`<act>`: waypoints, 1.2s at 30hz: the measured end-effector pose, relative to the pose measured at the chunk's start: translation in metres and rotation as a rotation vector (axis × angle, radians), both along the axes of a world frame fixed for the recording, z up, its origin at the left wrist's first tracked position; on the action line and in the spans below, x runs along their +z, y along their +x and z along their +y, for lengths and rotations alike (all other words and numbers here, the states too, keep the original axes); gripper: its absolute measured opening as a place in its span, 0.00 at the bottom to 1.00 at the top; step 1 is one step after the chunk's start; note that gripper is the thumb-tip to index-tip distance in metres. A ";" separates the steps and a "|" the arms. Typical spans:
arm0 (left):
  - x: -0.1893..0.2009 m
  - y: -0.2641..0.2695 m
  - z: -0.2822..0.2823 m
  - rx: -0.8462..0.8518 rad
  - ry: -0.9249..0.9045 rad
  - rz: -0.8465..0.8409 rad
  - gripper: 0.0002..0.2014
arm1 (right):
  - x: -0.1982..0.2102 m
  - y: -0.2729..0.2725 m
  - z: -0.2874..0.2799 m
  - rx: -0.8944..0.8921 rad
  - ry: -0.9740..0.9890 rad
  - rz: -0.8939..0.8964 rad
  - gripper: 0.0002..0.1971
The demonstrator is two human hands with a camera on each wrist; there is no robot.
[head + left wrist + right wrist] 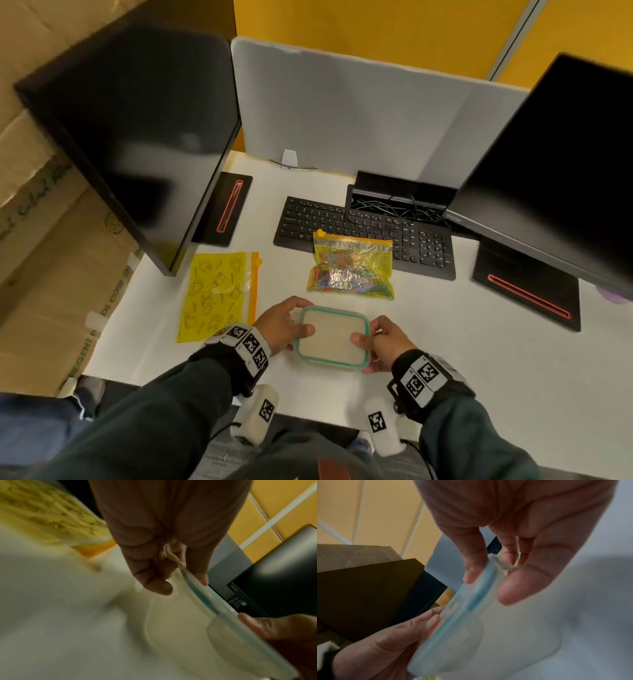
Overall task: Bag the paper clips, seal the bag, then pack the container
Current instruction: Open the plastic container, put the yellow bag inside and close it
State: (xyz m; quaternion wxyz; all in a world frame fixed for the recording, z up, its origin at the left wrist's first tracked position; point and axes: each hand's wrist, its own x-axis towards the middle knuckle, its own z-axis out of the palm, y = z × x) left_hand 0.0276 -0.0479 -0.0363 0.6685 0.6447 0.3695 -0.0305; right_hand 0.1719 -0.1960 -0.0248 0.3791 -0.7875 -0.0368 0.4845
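A square clear container with a teal-rimmed lid (pixel 331 338) sits near the desk's front edge. My left hand (pixel 286 323) grips its left side, thumb on the lid and fingers round the rim. My right hand (pixel 383 341) grips the right side the same way. In the left wrist view the left hand (pixel 171 566) pinches the lid's edge (pixel 202 592). The right wrist view shows the right hand (pixel 489 574) clasping the lid's rim (pixel 476 595). A yellow zip bag full of coloured paper clips (pixel 351 267) lies behind the container, its slider at one end. A flat yellow bag (pixel 215 296) lies to the left.
A black keyboard (pixel 370 229) lies behind the filled bag. Two dark monitors (pixel 137 130) (pixel 561 164) stand left and right on stands with red slots. A grey divider panel (pixel 359 109) backs the white desk (pixel 479 359). Cardboard boxes (pixel 41 240) stand at the left.
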 end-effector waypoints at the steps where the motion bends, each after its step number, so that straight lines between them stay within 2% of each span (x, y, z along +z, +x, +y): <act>1: 0.000 0.001 0.003 -0.004 0.025 0.006 0.15 | 0.000 -0.003 -0.001 0.002 0.006 -0.018 0.13; 4: 0.000 0.003 0.007 -0.026 0.146 0.055 0.16 | 0.003 -0.010 -0.001 0.055 -0.004 -0.231 0.15; 6: 0.001 0.008 0.008 -0.055 0.319 0.115 0.20 | 0.012 -0.016 -0.003 0.130 -0.052 -0.296 0.13; 8: 0.006 0.009 0.008 -0.048 0.529 0.171 0.23 | 0.019 -0.021 -0.008 0.321 -0.201 -0.360 0.17; 9: 0.008 0.008 0.008 -0.005 0.575 0.198 0.24 | 0.021 -0.023 -0.013 0.454 -0.304 -0.425 0.21; 10: 0.010 0.006 0.009 0.054 0.581 0.242 0.25 | 0.022 -0.024 -0.017 0.564 -0.392 -0.501 0.24; 12: 0.010 -0.003 0.013 0.112 0.525 0.383 0.28 | 0.027 -0.024 -0.023 0.616 -0.470 -0.612 0.28; 14: 0.009 -0.011 0.014 0.038 0.364 0.475 0.33 | 0.031 -0.019 -0.025 0.570 -0.439 -0.695 0.27; 16: 0.011 -0.016 0.007 -0.013 0.141 0.429 0.32 | 0.032 -0.015 -0.019 0.523 -0.316 -0.745 0.21; 19: 0.008 -0.015 -0.007 0.031 -0.017 0.278 0.23 | 0.024 -0.015 0.001 0.383 -0.081 -0.643 0.09; 21: 0.006 -0.009 -0.012 0.096 -0.041 0.225 0.21 | 0.015 -0.017 0.014 0.333 -0.068 -0.502 0.14; 23: 0.000 -0.004 -0.011 0.178 0.048 0.218 0.19 | 0.007 -0.019 0.023 0.273 -0.079 -0.351 0.18; 25: -0.004 -0.004 -0.007 0.198 0.098 0.217 0.17 | 0.003 -0.022 0.025 0.169 -0.047 -0.143 0.18; 28: -0.009 -0.008 -0.008 0.169 -0.046 0.172 0.19 | -0.002 -0.024 0.021 0.045 0.018 0.134 0.14; 30: -0.007 -0.009 -0.011 0.154 -0.125 0.107 0.22 | -0.008 -0.025 0.018 0.039 0.039 0.143 0.13; 32: -0.006 -0.008 -0.011 0.109 -0.129 0.041 0.23 | -0.010 -0.026 0.018 0.065 0.025 0.059 0.11; 34: -0.002 -0.006 -0.008 0.073 -0.112 -0.004 0.23 | -0.009 -0.028 0.018 0.076 0.032 0.046 0.11; 36: 0.000 -0.005 -0.004 0.057 -0.012 -0.005 0.24 | -0.006 -0.029 0.019 0.068 0.051 0.045 0.11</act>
